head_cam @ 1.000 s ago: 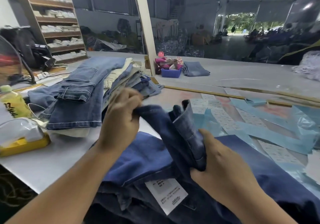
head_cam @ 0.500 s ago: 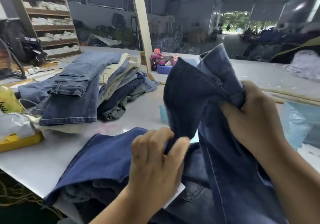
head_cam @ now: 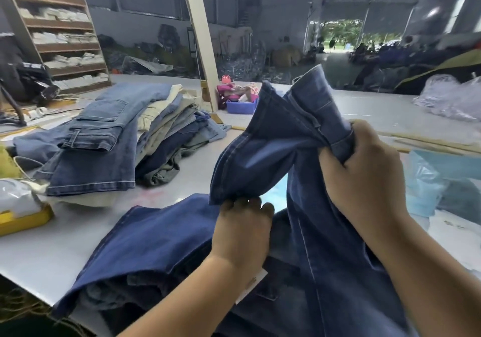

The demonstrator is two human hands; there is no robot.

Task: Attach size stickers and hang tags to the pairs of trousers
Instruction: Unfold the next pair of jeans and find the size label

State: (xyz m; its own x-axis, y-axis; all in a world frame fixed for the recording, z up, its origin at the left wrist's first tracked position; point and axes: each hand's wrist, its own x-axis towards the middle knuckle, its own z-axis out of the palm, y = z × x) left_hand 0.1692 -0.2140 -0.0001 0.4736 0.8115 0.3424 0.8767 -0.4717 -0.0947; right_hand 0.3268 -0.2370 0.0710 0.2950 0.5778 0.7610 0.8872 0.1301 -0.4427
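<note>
A white hang tag (head_cam: 251, 286) is being partly covered under the left wrist, on the dark jeans lying at the near table edge. The raised pair of dark blue jeans (head_cam: 263, 159) is being pinched at its lower fold by the left hand (head_cam: 240, 228) and gripped in a bunch by the right hand (head_cam: 364, 177). If that bunch is being released unevenly, the jeans may be dropped onto the blue plastic bags (head_cam: 426, 180), or the stacked jeans (head_cam: 104, 138) beyond may be disturbed.
</note>
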